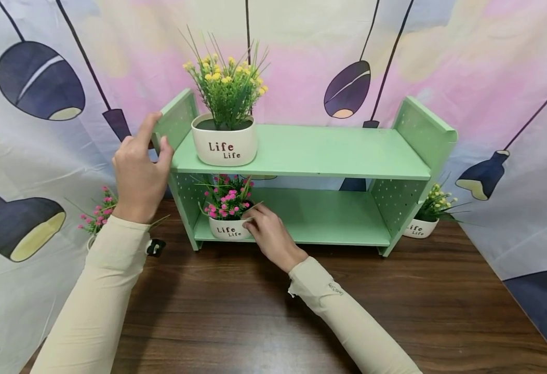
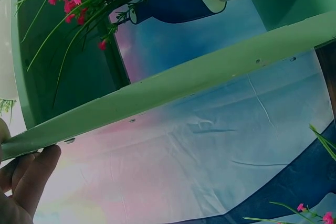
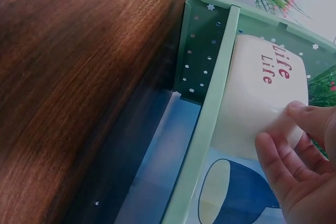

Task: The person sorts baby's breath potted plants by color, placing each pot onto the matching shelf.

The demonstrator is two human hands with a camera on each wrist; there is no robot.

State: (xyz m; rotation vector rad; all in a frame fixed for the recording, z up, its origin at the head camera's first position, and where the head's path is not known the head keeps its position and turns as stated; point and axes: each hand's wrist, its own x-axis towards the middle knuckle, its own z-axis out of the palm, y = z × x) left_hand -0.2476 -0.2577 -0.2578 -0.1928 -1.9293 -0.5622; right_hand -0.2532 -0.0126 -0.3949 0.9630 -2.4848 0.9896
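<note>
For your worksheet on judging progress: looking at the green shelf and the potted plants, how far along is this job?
Done: the yellow-flowered pot stands on the top board of the green shelf. In hand: the right hand holds the pink-flowered pot on the lower board, while the left hand grips the shelf's left side panel. Left, probably: two more pots, a pink one and a pale yellow one, stand on the table beside the shelf.

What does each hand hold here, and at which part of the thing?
The left hand grips the green shelf by the top of its left side panel. The right hand holds the pink-flower pot on the lower shelf, fingers at its right side.
</note>
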